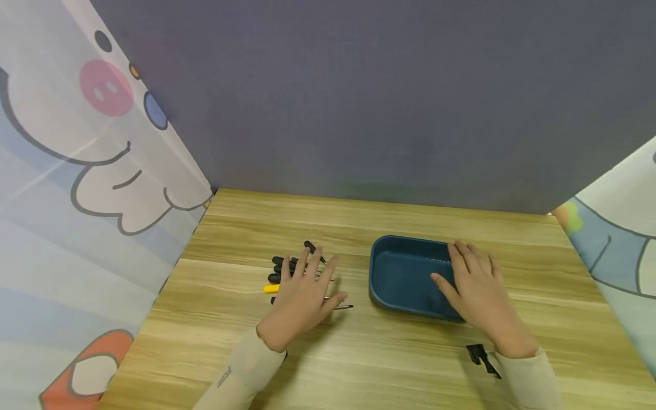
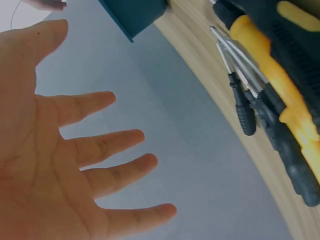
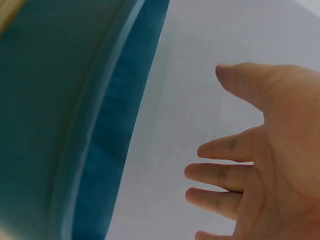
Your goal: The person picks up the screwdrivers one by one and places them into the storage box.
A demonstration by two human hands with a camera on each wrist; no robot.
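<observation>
My left hand (image 1: 299,302) hovers palm down with its fingers spread over a group of screwdrivers, holding none of them. A small black-handled screwdriver (image 1: 311,247) lies just beyond its fingertips. A yellow handle (image 1: 271,288) shows left of the hand, and a metal shaft (image 1: 344,307) sticks out past the thumb. In the left wrist view, a black screwdriver (image 2: 242,107) lies beside a thicker yellow-and-black handle (image 2: 295,100). My right hand (image 1: 479,293), fingers extended, overlaps the right end of a dark blue rectangular tray (image 1: 405,279). Nothing lies inside the visible part of the tray.
The wooden table (image 1: 348,364) meets a grey upright panel (image 1: 379,114) at the back. Cartoon-printed cloth (image 1: 41,239) hangs on the left, with more on the right. A small black piece (image 1: 479,356) lies near the right sleeve.
</observation>
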